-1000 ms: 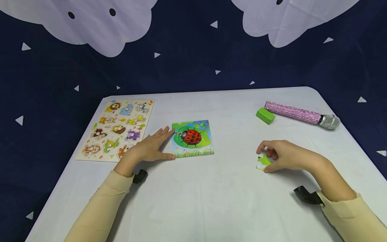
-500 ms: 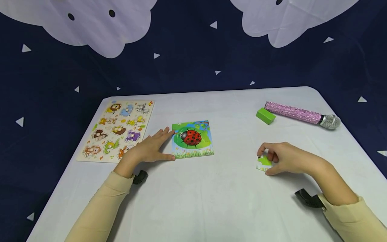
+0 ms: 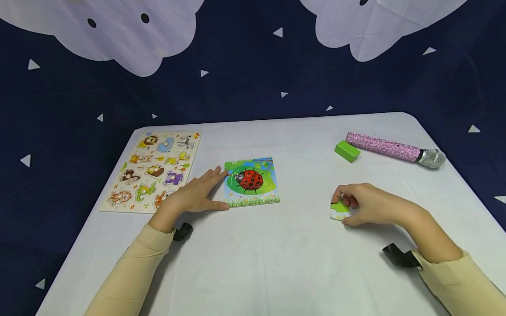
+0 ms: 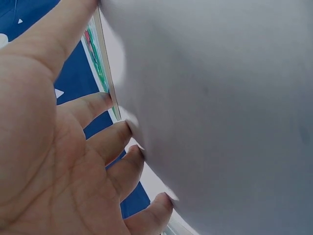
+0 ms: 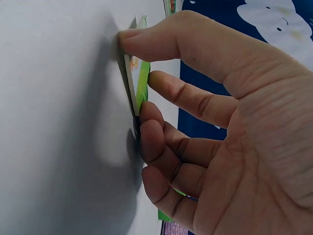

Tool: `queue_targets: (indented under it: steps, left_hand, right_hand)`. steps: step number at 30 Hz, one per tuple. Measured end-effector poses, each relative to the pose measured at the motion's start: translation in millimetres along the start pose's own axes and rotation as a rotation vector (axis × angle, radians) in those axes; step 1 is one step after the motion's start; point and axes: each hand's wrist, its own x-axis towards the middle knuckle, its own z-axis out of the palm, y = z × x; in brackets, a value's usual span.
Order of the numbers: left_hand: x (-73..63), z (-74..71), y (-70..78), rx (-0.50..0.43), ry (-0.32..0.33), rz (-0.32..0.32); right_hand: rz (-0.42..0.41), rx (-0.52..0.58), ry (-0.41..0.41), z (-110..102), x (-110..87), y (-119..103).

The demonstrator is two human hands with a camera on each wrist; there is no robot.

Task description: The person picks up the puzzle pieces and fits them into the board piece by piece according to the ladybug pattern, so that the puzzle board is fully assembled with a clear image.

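A square ladybug puzzle [image 3: 251, 181] lies mid-table. My left hand [image 3: 195, 192] rests at its left edge, thumb and fingers spread and fairly straight; in the left wrist view the thumb and a fingertip meet the puzzle's edge [image 4: 103, 63]. Farther right, my right hand [image 3: 369, 204] pinches a small green and white puzzle piece [image 3: 339, 212] between thumb and fingers. Seen from the right wrist, the piece [image 5: 141, 83] is tilted close to the white cloth, its lower edge near or on it. Fingers hide part of the piece.
An animal peg puzzle board [image 3: 154, 171] lies left, partly behind the left hand. Beyond the right hand are a green block [image 3: 347, 151] and a pink glittery microphone [image 3: 389, 148]. A dark blue backdrop [image 3: 245, 57] hangs behind the white table [image 3: 253, 259].
My right hand dips slightly nearer me, then shifts left and away with the puzzle piece, which has turned a little. My left hand and the ladybug puzzle stay put.
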Motion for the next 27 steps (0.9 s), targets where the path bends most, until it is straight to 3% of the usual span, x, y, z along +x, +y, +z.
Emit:
queue_targets:
  steps: [20,27]
  left_hand:
    - [0.8,-0.8,2.3,-0.01,-0.004,-0.001]
    - [3.3,1.5,1.0,0.001,0.026,0.034]
  right_hand:
    - [-0.068,-0.019,-0.058,-6,43.8,-24]
    - [-0.11,-0.026,-0.078,-6,59.0,-35]
